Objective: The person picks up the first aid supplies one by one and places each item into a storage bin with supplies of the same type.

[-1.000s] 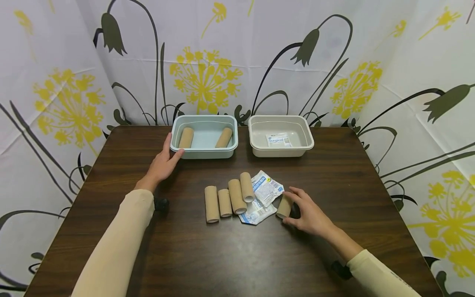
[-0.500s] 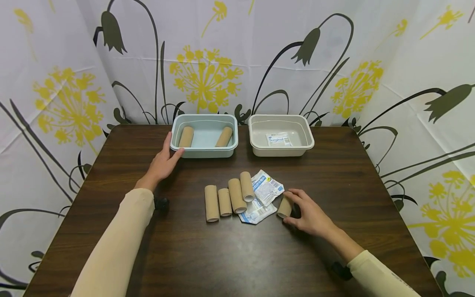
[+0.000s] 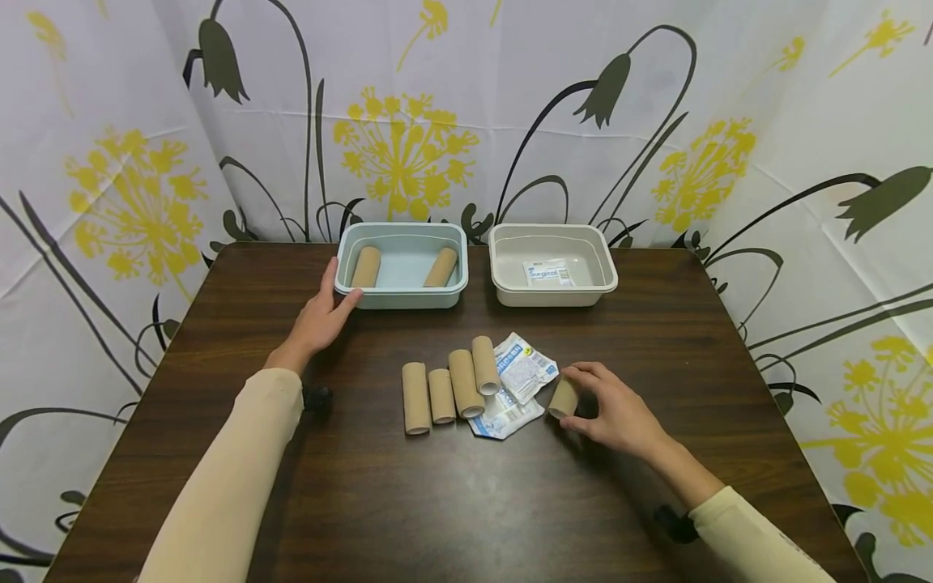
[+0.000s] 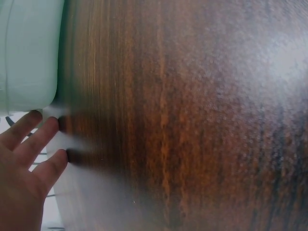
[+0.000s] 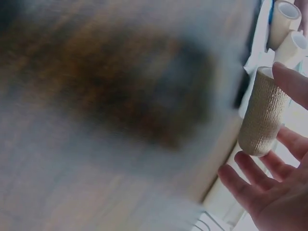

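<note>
In the head view my right hand (image 3: 615, 409) pinches a tan bandage roll (image 3: 564, 397) between thumb and fingertips. Its crinkled surface shows in the right wrist view, where the bandage roll (image 5: 262, 113) is held clear of the table. Just left of it lie two white-and-blue printed packets (image 3: 526, 371), overlapping. Several more tan rolls (image 3: 416, 398) lie in a row beside them, the nearest resting over the packets' edge. My left hand (image 3: 315, 324) rests at the left front corner of a pale blue tray (image 3: 408, 300), fingers extended. Two tan rolls (image 3: 367, 268) lie inside that tray.
Right of the blue tray stands a beige tray (image 3: 554, 299) holding a white packet marked "Surgical" (image 3: 548, 274). Both trays sit at the back edge of the dark wooden table (image 3: 466, 502). A flower-patterned curtain (image 3: 452, 48) hangs directly behind and at the sides.
My right hand has raised the bandage roll slightly and shifted it a little away from me. My left hand stays at the blue tray's corner.
</note>
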Motion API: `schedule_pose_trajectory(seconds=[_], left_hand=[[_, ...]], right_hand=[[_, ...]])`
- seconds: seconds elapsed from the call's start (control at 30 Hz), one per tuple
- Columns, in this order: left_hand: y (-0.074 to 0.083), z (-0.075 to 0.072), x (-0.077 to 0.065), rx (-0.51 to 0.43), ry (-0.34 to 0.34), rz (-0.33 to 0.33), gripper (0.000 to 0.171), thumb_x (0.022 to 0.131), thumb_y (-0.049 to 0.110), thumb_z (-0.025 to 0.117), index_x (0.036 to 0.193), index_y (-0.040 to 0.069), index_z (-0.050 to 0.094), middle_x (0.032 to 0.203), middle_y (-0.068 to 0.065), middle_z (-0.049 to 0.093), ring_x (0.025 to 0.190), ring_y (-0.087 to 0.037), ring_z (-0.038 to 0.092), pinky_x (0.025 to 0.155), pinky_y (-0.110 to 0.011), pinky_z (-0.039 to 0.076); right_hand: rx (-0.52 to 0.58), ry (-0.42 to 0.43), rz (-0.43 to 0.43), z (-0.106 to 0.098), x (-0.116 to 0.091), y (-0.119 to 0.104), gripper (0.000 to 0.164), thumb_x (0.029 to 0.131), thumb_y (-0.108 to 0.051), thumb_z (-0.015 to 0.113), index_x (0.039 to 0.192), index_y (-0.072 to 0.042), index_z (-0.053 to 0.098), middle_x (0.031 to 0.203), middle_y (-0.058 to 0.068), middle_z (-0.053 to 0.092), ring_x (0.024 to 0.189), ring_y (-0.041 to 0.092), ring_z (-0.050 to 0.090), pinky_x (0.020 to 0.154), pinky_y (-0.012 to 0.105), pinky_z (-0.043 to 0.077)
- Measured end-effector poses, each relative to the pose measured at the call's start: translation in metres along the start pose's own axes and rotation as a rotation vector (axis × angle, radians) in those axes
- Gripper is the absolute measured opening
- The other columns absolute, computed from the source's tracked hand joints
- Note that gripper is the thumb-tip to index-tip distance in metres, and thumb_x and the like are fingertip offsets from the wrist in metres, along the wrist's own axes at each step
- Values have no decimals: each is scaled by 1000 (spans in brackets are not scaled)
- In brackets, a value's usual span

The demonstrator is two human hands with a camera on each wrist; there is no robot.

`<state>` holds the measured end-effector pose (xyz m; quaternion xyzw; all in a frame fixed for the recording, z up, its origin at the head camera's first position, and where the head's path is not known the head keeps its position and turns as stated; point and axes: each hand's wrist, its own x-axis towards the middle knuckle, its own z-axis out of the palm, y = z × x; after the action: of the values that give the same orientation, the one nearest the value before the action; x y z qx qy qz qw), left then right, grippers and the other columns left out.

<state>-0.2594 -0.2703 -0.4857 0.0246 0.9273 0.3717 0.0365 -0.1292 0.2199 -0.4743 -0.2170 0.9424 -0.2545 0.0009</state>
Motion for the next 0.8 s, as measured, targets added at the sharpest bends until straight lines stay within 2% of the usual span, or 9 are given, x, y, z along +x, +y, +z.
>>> schedule_pose_trajectory(seconds=[0.2,0.37,0.5,0.8], left_hand=[[1,0,-1,-5,-1,-2,84,97,65,36,154,36,-19,161,-20,8,140,-53,20,106,-70,16],[1,0,-2,-4,7,0,83,98,64,36,154,35,-18,161,-20,9,140,-53,20,106,-70,17],[1,0,-2,-5,14,1,83,98,63,37,154,35,-18,161,-20,10,140,-53,21,106,-70,17],[2,1,-1,-2,4,6,83,98,64,36,155,34,-17,161,-21,10,139,-53,21,106,-70,17]], right_hand=[[-7,27,-21,-9,11,-6,71,72,-32,89,134,-14,59,135,3,53,114,24,56,81,48,51],[45,54,-43,-15,28,-15,70,74,-29,88,135,-12,58,135,6,51,114,25,55,88,47,49],[92,80,-81,-14,48,-23,71,74,-25,88,136,-8,57,135,8,50,113,26,55,91,47,48],[117,111,-147,-10,101,-46,72,77,-28,86,139,-6,54,135,10,48,115,25,52,93,43,46]])
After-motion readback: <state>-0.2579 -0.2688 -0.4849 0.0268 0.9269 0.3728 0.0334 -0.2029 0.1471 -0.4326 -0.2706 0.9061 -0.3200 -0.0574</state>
